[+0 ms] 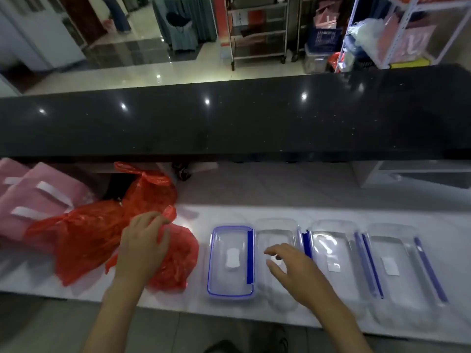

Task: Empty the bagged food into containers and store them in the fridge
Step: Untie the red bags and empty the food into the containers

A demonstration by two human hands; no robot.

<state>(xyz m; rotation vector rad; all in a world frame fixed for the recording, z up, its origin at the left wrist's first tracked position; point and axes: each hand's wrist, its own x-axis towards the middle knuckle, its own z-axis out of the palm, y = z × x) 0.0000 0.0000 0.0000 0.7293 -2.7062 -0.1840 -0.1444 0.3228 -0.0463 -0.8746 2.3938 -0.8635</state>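
Three red plastic bags lie on the white counter (331,215) at the left. My left hand (142,245) grips the knotted top of the nearest red bag (178,261). A second red bag (81,238) lies to its left and a third (150,192) stands behind. To the right sits a lid with a blue rim (230,262), then a row of clear containers. My right hand (293,271) hovers with fingers spread over the first clear container (277,289), holding nothing. Two more clear containers (334,258) (397,271) follow, with blue-clipped lids beside them.
Pink bags with white handles (33,197) are stacked at the far left. A raised black stone ledge (229,123) runs across behind the counter. Beyond it are metal racks (257,29), a blue crate and a glossy tiled floor.
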